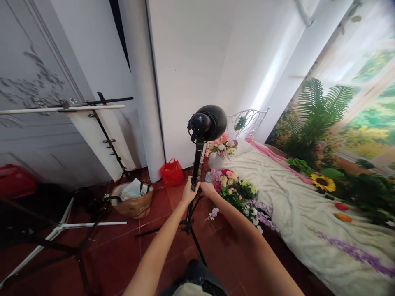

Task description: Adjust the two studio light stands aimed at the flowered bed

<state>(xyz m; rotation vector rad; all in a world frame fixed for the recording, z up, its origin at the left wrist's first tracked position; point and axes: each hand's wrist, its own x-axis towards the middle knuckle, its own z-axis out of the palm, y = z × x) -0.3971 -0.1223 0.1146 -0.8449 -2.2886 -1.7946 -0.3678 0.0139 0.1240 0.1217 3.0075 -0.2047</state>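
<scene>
A black studio lamp [210,122] with a round dish sits atop a black light stand [196,162] in the middle of the head view. My left hand [189,191] is closed around the pole at its left side. Against the pole's right side, my right hand [207,189] is closed at about the same height; whether it grips the pole itself or a knob on it is hidden. Below my hands the stand's legs [197,244] spread over the floor. The lamp faces away from me, toward the right.
Right of the stand lie artificial flowers [230,183] beside a bed with a cream blanket [277,193]. A wicker basket [132,201] and a red bag [172,172] stand to the left. White and black stand legs [80,225] cross the left floor. A white wall [197,74] rises behind.
</scene>
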